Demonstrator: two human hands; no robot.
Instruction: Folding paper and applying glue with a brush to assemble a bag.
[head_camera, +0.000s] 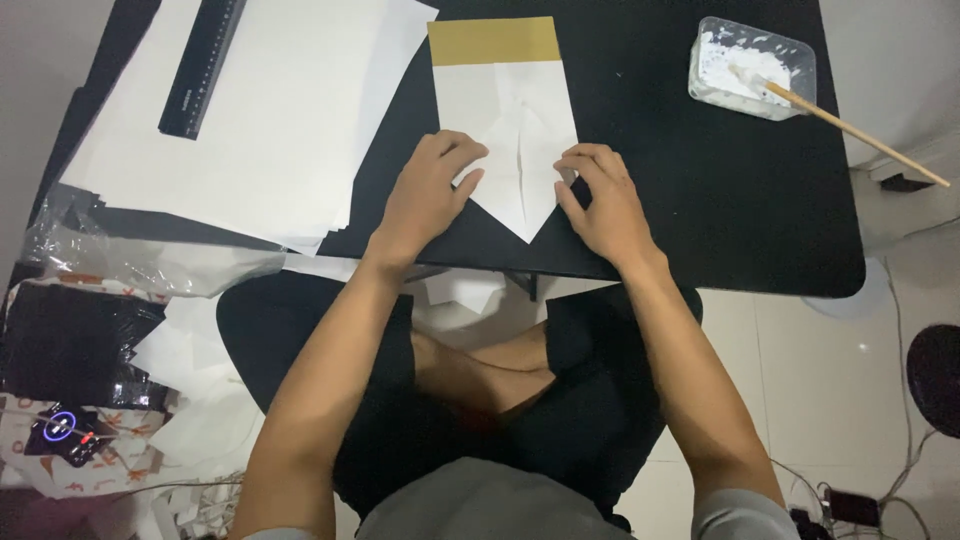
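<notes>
Left hand (428, 195) & right hand (600, 200): both flat, pressing 1 folded white paper (515, 140); 1 ruler (203, 65), 1 paste tub (752, 67).

Left hand (425, 195), right hand (600, 200) palms-down, fingers curled.

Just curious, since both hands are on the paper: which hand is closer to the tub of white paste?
Right. The right hand lies on the paper, below and left of the tub; the left hand is farther left across the paper.

Packages and a lit screen at the table's left and far-right edges

A crinkled clear plastic wrapper (150, 255) lies beside white sheets; a clear rectangular plastic tub (752, 68) holds white paste; a small dark device (65, 432) glows blue.
</notes>
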